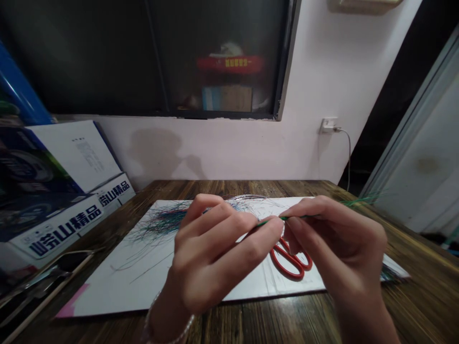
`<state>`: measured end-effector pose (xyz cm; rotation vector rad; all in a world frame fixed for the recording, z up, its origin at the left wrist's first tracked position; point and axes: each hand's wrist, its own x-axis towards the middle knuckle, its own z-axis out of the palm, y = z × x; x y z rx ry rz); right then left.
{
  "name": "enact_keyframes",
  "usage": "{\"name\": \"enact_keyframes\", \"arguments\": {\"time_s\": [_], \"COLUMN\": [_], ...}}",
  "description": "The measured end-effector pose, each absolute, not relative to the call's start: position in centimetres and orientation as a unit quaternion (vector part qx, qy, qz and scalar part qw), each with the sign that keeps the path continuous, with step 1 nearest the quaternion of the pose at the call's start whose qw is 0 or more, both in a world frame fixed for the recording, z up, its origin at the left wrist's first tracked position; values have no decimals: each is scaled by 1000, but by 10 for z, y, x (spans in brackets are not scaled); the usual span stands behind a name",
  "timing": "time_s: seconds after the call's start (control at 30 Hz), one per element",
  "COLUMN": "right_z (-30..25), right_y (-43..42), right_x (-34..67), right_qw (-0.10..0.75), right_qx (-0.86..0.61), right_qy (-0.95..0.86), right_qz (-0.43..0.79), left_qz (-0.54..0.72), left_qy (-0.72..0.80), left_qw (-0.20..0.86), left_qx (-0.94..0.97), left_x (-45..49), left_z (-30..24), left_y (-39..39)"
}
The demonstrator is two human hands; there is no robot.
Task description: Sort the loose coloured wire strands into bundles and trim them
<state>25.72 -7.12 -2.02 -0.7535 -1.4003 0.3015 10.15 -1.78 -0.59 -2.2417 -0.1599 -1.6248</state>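
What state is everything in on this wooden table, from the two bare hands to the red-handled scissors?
Left bare hand: fingers curled, tips at the green strand.
Right bare hand: pinching the green strand.
Thin green feathery strand: held across between both hands.
Red-handled scissors: lying flat, blades hidden.
Tangled blue-green fibres: loosely heaped on the sheet.
White sheet: lying flat on the table.

Bright red on the scissor handles [290,260], vivid green along the thin feather strand [276,221], teal and dark blue fibres [168,221] across the white sheet [107,286], streaky dark brown grain on the counter [405,306].
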Motion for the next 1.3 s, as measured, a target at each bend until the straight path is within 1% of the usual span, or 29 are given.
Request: {"name": "enact_keyframes", "arguments": {"time_s": [0.17,0.33,0.87,1.0,1.13,1.3], "right_z": [-19,-19,-20,-20,-20,-19], "right_y": [-71,-71,-70,-71,-71,-72], "right_x": [257,257,257,257,257,257], "right_qw": [690,688,690,691,689,689], "right_qx": [-341,-345,-346,-343,-344,-346], "right_qy": [-622,-622,-621,-621,-622,-623], "right_qz": [145,145,138,138,139,135], "left_qz": [-534,-565,-553,-535,-561,-524], "left_qy": [-74,-71,-66,-75,-69,-84], "left_qw": [207,209,184,197,196,222], "left_qx": [-816,-795,-810,-818,-802,-818], "left_x": [99,102,100,99,100,97], "left_z": [-4,-5,-5,-5,-5,-4], "left_y": [-18,-17,-17,-17,-18,-20]}}
